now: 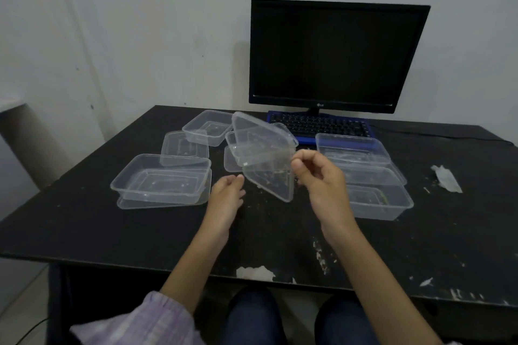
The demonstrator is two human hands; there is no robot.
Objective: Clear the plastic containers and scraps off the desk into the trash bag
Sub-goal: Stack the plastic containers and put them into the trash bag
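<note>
The clearing looks barely begun, since nearly everything to be thrown away lies on the desk (84, 227) and no trash bag shows anywhere in view. The right hand (316, 176) pinches the edge of a clear lid (266, 173), holding it tilted above the middle of the desk in front of an open tub (260, 145) and another lid beneath that. The left hand (227, 196) is just beside the raised lid at its 8 o'clock, fingers relaxed and grasping nothing, fingertips close to the lid's lower edge; whether they touch it cannot be told. Taking the raised lid as the centre, a large tub (159, 179) sits on a lid at 9 o'clock, a flat lid (182, 145) and a smaller tub (207, 127) lie at 10 to 11 o'clock, and a stack of tubs (372, 176) stands at 3 o'clock, just behind the right hand. A crumpled scrap (447, 178) lies farther out at 3 o'clock, well apart from the tubs, with small crumbs and flecks scattered over the desk surface. A dark monitor (336, 56) and a blue keyboard (322, 124) stand at 1 o'clock and are not part of the job. By this showing one lid is in hand, and all the tubs, lids and scraps remain to be bagged
</note>
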